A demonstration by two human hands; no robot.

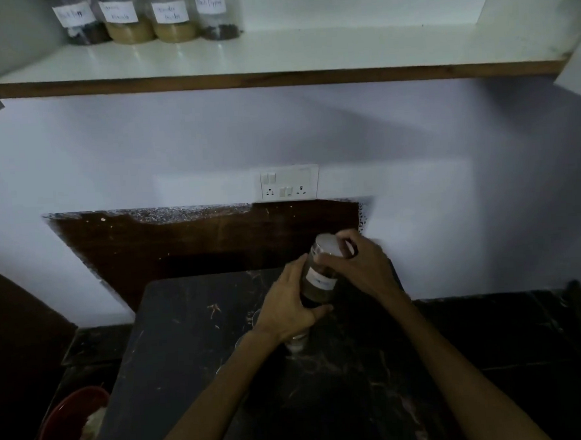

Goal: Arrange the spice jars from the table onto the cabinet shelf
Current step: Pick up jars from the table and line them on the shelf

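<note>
The cabinet shelf is spanning the top of the frame, four labelled jars sitting at its upper left, leaving open room to their right. At lower centre, above the dark table, you are cradling a spice jar tilted: your left hand is wrapping its base and your right hand is closing around its top, probably steadying it for lifting.

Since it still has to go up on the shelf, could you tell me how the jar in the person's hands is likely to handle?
The jar looks rigid and smooth-sided, so possibly slippery; both the left hand and right hand grip it. It seems mostly full, so probably weighty. Being round, it may roll if laid down.
</note>
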